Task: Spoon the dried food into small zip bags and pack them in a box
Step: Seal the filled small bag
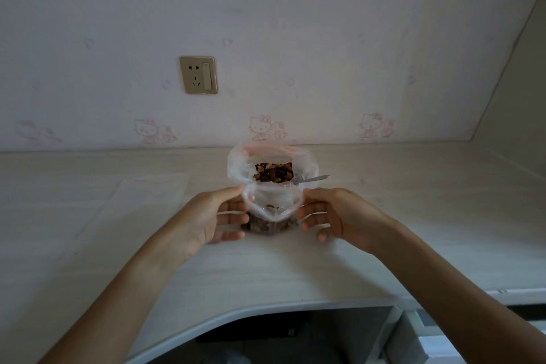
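A small clear zip bag (pixel 271 210) stands upright, mouth open, partly filled. Just behind it, a big bag (pixel 273 168) of brown dried food holds a spoon (pixel 311 180).

small zip bag (pixel 272 210): upright on the bench (pixel 384 230), mouth open, dried food (pixel 267 227) inside
left hand (pixel 217 220): pinches its left rim
right hand (pixel 331 217): pinches its right rim
large bag (pixel 236 168): just behind; spoon (pixel 313 179) in it

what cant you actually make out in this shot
Head view only:
- Spoon: its bowl is hidden inside the big bag.
- Small bag: whether its zip is closed is blurred by clear plastic.
- Left hand and right hand: fingertips blur against the plastic.
- No box is in frame.
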### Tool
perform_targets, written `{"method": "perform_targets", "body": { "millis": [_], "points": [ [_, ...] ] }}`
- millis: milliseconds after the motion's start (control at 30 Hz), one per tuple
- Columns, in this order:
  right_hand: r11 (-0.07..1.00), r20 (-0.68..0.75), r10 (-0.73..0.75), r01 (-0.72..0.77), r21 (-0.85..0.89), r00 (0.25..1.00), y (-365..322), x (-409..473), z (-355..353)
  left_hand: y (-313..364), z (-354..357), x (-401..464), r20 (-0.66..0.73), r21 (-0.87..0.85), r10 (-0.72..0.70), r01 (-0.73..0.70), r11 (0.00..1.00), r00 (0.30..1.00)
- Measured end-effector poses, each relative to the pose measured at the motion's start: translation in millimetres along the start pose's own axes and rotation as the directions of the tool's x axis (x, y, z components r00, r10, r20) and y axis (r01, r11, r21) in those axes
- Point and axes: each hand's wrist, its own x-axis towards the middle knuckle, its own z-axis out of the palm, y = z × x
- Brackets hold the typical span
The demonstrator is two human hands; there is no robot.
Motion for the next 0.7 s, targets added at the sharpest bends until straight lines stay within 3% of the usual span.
{"method": "perform_targets", "body": {
  "millis": [200, 367, 433, 533, 567, 600, 667, 700],
  "points": [
    [0.998, 0.053, -0.057, 0.059, -0.039, 0.997, -0.5, 2.6, 6.0, -3.2, -2.0, 1.1, 0.081, -0.004, -0.007, 0.007, 1.000, 0.997],
    [0.945, -0.145, -0.214, 0.167, -0.280, 0.966, -0.3, 3.2, 19.0, -4.9, -1.4, 2.1, 0.088, 0.045, 0.032, -0.036, 0.998, 0.996],
    [0.871, -0.207, -0.312, 0.192, -0.452, 0.927, -0.6, 4.6, 24.4, -5.6, 3.4, 0.5, 0.050, 0.104, 0.058, -0.063, 0.993, 0.997],
    [0.600, -0.214, -0.566, 0.219, -0.770, 0.796, 0.4, 8.4, 28.7, -4.0, 12.3, -3.6, -0.118, 0.288, 0.215, -0.174, 0.942, 0.969],
    [0.496, -0.177, -0.623, 0.210, -0.843, 0.762, 0.8, 8.5, 29.8, -2.8, 13.7, -4.7, -0.164, 0.458, 0.342, -0.235, 0.857, 0.925],
    [0.402, -0.130, -0.658, 0.199, -0.894, 0.742, 1.4, 8.4, 30.7, -1.2, 14.7, -5.9, -0.159, 0.656, 0.484, -0.274, 0.703, 0.860],
    [0.267, -0.051, -0.675, 0.179, -0.947, 0.736, 3.8, 9.6, 32.8, 2.9, 18.5, -10.1, -0.032, 0.932, 0.665, -0.217, 0.289, 0.746],
    [0.228, -0.033, -0.676, 0.166, -0.960, 0.736, 4.6, 10.7, 33.6, 6.0, 22.0, -11.7, 0.028, 0.980, 0.685, -0.155, 0.125, 0.728]
  ]
}}
